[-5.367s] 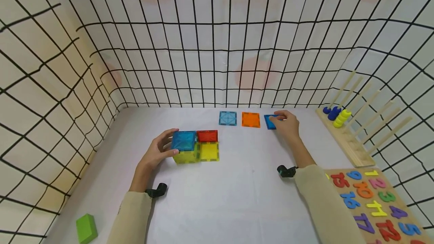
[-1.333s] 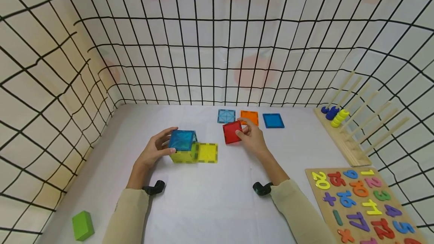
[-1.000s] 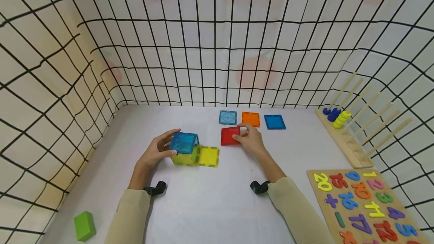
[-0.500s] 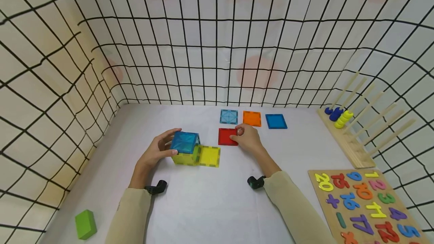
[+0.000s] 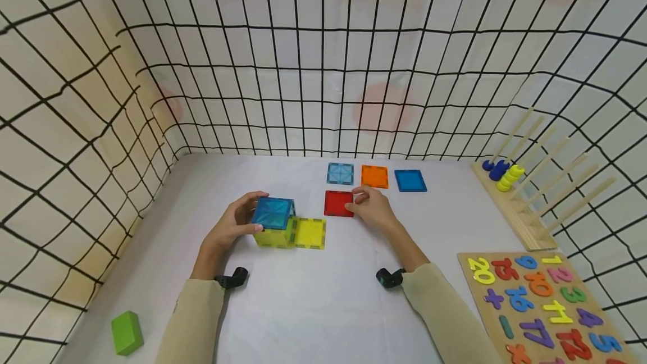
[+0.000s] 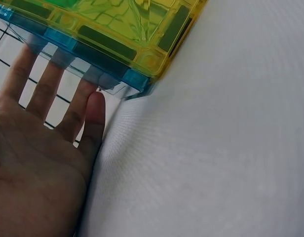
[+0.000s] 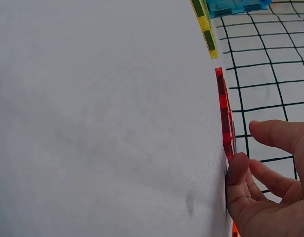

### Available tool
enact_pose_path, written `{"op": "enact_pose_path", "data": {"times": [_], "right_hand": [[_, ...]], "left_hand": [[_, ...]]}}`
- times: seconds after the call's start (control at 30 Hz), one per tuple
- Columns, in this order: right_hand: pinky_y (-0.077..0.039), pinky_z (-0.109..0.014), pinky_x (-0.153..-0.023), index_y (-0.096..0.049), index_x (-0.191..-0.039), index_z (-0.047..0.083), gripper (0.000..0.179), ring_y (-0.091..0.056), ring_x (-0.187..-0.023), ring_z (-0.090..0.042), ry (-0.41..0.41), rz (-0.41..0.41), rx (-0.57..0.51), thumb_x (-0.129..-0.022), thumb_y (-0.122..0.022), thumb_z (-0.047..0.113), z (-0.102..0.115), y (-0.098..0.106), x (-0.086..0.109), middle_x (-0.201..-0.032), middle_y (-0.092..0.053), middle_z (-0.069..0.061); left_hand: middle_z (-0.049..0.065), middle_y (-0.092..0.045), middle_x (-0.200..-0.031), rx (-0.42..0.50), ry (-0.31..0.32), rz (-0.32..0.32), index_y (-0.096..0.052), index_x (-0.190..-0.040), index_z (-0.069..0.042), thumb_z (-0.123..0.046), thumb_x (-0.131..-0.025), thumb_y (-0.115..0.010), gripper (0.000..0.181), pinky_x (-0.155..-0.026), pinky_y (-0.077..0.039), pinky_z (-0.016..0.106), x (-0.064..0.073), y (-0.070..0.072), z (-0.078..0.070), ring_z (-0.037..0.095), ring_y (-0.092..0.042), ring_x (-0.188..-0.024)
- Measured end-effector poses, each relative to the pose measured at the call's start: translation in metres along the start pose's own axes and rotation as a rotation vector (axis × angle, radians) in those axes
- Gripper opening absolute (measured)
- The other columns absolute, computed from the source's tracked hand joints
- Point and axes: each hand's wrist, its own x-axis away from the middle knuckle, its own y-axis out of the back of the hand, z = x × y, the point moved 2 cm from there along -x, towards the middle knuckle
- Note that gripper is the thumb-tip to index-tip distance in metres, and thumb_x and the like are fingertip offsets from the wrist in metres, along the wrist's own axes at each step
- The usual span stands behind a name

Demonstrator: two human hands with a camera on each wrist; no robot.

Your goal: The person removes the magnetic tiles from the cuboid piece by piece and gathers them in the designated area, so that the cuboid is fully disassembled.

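In the head view, my left hand (image 5: 231, 222) holds a cube of translucent magnetic tiles, its thumb at the near side and its fingers round the far-left side. A blue tile (image 5: 273, 213) tops the cube above a yellow-green front. A flat yellow tile (image 5: 310, 233) adjoins the cube's right side. The left wrist view shows my fingers (image 6: 46, 91) behind a clear blue-edged wall. A red magnetic tile (image 5: 337, 203) lies flat just beyond the yellow one. My right hand (image 5: 375, 206) is at its right edge; in the right wrist view, one fingertip meets that edge and another finger stands away.
Light blue (image 5: 340, 173), orange (image 5: 374, 176) and dark blue (image 5: 410, 180) tiles lie in a row at the back. On the right are a wooden peg stand (image 5: 525, 215) and a number board (image 5: 548, 302). A green block (image 5: 127, 333) sits front left. Black wire mesh (image 5: 323, 74) surrounds the table.
Earlier, my right hand touched the dark blue tile while the red one stood behind the yellow. Then it carried the red tile right and lowered it flat. My left hand stays at the cube.
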Motion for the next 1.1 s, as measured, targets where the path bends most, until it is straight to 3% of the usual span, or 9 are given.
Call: {"op": "enact_pose_path", "data": {"times": [0.2, 0.4, 0.7, 0.93, 1.1], "right_hand": [[-0.063, -0.034, -0.086, -0.059, -0.136, 0.013, 0.046, -0.067, -0.106, -0.028, 0.056, 0.021, -0.019, -0.095, -0.074, 0.026, -0.003, 0.0, 0.009, -0.121, -0.065, -0.012], [-0.062, -0.031, -0.084, -0.063, -0.134, 0.013, 0.044, -0.064, -0.105, -0.026, 0.139, 0.016, -0.016, -0.094, -0.076, 0.027, 0.004, -0.001, 0.021, -0.119, -0.066, -0.009], [-0.057, -0.026, -0.079, -0.064, -0.136, 0.018, 0.058, -0.06, -0.096, -0.02, 0.297, 0.137, 0.056, -0.085, -0.085, 0.035, 0.022, -0.02, 0.043, -0.107, -0.066, -0.004], [-0.056, -0.027, -0.079, -0.062, -0.14, 0.015, 0.07, -0.058, -0.095, -0.019, 0.39, 0.207, 0.105, -0.079, -0.09, 0.035, 0.036, -0.038, 0.05, -0.126, -0.064, -0.005], [-0.055, -0.026, -0.081, -0.061, -0.141, 0.014, 0.075, -0.057, -0.094, -0.019, 0.409, 0.244, 0.131, -0.076, -0.091, 0.039, 0.043, -0.045, 0.05, -0.126, -0.06, -0.007]], "left_hand": [[0.005, -0.06, -0.133, -0.005, -0.028, -0.026, -0.037, -0.15, 0.006, -0.003, -0.085, -0.071, 0.074, -0.101, -0.052, 0.028, 0.002, 0.0, 0.004, 0.022, -0.058, -0.118], [0.005, -0.059, -0.134, 0.002, -0.003, -0.053, -0.036, -0.151, 0.006, -0.004, -0.086, -0.07, 0.075, -0.103, -0.051, 0.027, 0.002, 0.0, 0.003, 0.022, -0.057, -0.119], [0.007, -0.056, -0.136, -0.005, 0.008, -0.071, -0.038, -0.153, 0.0, -0.005, -0.086, -0.068, 0.073, -0.105, -0.049, 0.026, 0.0, 0.001, -0.002, 0.022, -0.055, -0.122], [0.006, -0.055, -0.138, -0.013, 0.011, -0.077, -0.041, -0.153, -0.005, -0.006, -0.087, -0.069, 0.071, -0.106, -0.048, 0.026, 0.0, 0.003, 0.001, 0.022, -0.054, -0.124], [0.006, -0.056, -0.137, -0.003, 0.015, -0.073, -0.039, -0.153, -0.001, -0.005, -0.087, -0.069, 0.072, -0.106, -0.048, 0.027, -0.001, 0.002, 0.0, 0.023, -0.054, -0.123]]}}
